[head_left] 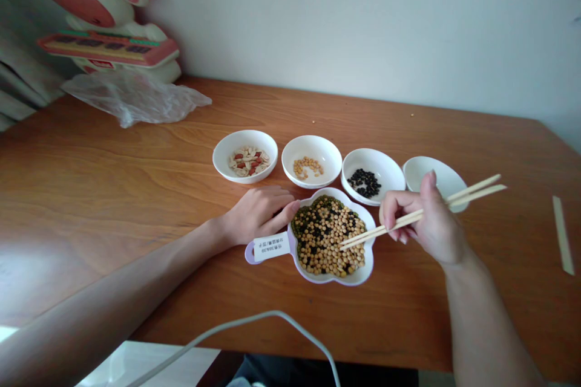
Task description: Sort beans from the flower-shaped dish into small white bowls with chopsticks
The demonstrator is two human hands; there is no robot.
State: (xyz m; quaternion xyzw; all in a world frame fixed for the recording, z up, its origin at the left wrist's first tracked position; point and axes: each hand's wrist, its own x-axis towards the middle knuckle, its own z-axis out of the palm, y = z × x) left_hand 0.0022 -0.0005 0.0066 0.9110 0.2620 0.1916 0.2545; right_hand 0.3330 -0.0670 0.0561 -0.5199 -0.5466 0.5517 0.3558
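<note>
A flower-shaped dish (370, 254) with a lilac rim and a labelled handle holds pale yellow beans, black beans and small green beans. My left hand (265, 214) rests palm down beside it and grips its left rim, the thumb on the edge and the other fingers curled behind. Wooden chopsticks (411, 217) are in my right hand (424, 221), over the dish's right side. Their tips touch or hover just above the pale beans (333, 242); whether a bean is pinched between them, I cannot tell.
Behind the dish stand white bowls in a row: one with peanut pieces (222, 160), one with yellow beans (290, 160), one with black beans (393, 169), and a rightmost bowl (436, 172) partly behind my right hand. A plastic bag (136, 97), toy (113, 42), paper strip (563, 236) and cable (254, 317) surround them.
</note>
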